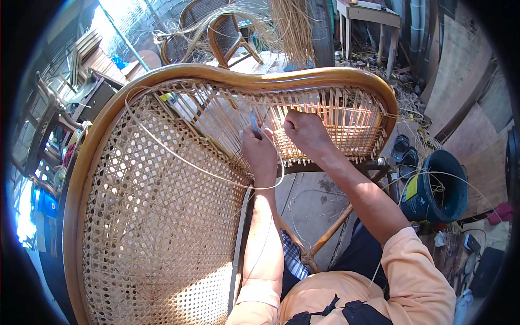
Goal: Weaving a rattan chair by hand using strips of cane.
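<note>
Your left hand grips a blade, lower part hidden. Your right hand is closed; cannot tell on what. Open weave along the top-right edge of the chair, partly hidden behind hands.

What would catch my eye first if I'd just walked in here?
Probably the big curved chair frame sweeping across the view, with finished-looking cane webbing filling its left side. Then the partly woven cane panel at upper right, where the right hand is closed in a fist beside the left hand, which holds a slim pointed blade. Farther right stands a dark bucket.
</note>
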Available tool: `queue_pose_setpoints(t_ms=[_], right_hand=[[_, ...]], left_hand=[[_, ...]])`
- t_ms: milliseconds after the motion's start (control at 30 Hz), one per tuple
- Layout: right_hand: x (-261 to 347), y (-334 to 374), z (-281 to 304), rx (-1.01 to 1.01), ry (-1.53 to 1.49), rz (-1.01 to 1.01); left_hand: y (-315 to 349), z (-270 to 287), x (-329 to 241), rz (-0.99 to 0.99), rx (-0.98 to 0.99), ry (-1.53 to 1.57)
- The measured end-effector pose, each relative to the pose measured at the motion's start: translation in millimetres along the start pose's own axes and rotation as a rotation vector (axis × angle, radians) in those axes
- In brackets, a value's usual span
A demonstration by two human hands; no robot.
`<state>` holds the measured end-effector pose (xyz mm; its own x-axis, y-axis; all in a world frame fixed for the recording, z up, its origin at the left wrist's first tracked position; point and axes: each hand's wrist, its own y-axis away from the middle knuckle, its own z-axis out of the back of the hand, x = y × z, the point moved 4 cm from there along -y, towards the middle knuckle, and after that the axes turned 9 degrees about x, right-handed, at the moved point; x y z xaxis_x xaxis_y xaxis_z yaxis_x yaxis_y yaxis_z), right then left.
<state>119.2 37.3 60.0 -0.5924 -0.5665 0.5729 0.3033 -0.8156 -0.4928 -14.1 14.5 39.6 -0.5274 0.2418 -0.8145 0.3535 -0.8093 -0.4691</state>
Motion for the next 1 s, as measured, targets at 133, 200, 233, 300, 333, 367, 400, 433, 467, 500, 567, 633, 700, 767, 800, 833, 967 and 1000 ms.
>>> queue_pose_setpoints(t_ms=[133, 200, 233, 300, 333, 367, 400, 433, 467, 500, 567, 633, 700, 767, 800, 833, 967, 1000], right_hand=[[11.5, 0.5, -12.5, -0.136, 0.343, 0.154], [17.9, 0.3, -11.7, -0.119, 0.332, 0.087], [16.7, -0.5, -12.6, -0.100, 0.324, 0.021], [13.1, -2.2, -15.0, -0.077, 0.341, 0.029], [12.2, -2.6, -14.8, -0.078, 0.346, 0.051], [12.4, -2.9, -14.5, -0.079, 0.351, 0.074], [12.2, -2.8, -13.6, -0.081, 0.293, 0.087], [13.2, -3.6, -13.6, -0.078, 0.290, 0.093], [13.4, -3.7, -12.2, -0.073, 0.255, 0.079], [13.4, -3.8, -10.8, -0.070, 0.221, 0.064], [10.3, -2.4, -11.3, -0.053, 0.182, 0.063], [5.7, -1.3, -14.6, -0.030, 0.145, 0.059], [8.9, -1.6, -11.1, -0.033, 0.114, 0.040], [11.0, -1.3, -7.6, -0.014, 0.118, 0.040], [10.0, -1.9, -6.1, -0.013, 0.117, 0.038], [9.0, -1.8, -5.2, -0.012, 0.117, 0.036], [10.1, -4.1, -8.5, -0.010, 0.130, 0.035], [10.0, -3.6, -7.5, -0.010, 0.133, 0.034]], left_hand=[[-1.0, -1.6, 12.9, -0.023, 0.032, 0.030], [4.1, 0.6, 9.8, 0.034, -0.019, 0.078], [4.8, 0.3, 8.0, 0.035, -0.020, 0.076], [8.3, 6.0, -5.0, -0.099, -0.122, -0.308], [7.2, 5.7, -8.5, -0.096, -0.104, -0.370], [8.0, 5.9, -7.9, -0.091, -0.110, -0.373], [9.2, 6.0, -8.9, -0.115, -0.127, -0.393], [9.9, 6.4, -10.1, -0.138, -0.144, -0.413], [10.6, 6.2, -8.9, -0.135, -0.146, -0.412], [11.0, 5.3, -6.8, -0.128, -0.140, -0.420], [12.4, 4.1, -3.4, -0.108, -0.127, -0.435], [13.1, 1.5, -1.7, -0.084, -0.118, -0.464], [13.6, 3.8, -9.3, -0.057, -0.121, -0.503], [11.2, 2.6, -12.1, 0.002, -0.122, -0.466], [10.2, 0.8, -10.7, 0.039, -0.110, -0.443], [8.7, 0.3, -10.3, 0.046, -0.114, -0.443], [3.3, 7.2, -7.0, 0.090, -0.116, -0.313], [2.1, 6.8, -3.8, 0.068, -0.097, -0.278]])
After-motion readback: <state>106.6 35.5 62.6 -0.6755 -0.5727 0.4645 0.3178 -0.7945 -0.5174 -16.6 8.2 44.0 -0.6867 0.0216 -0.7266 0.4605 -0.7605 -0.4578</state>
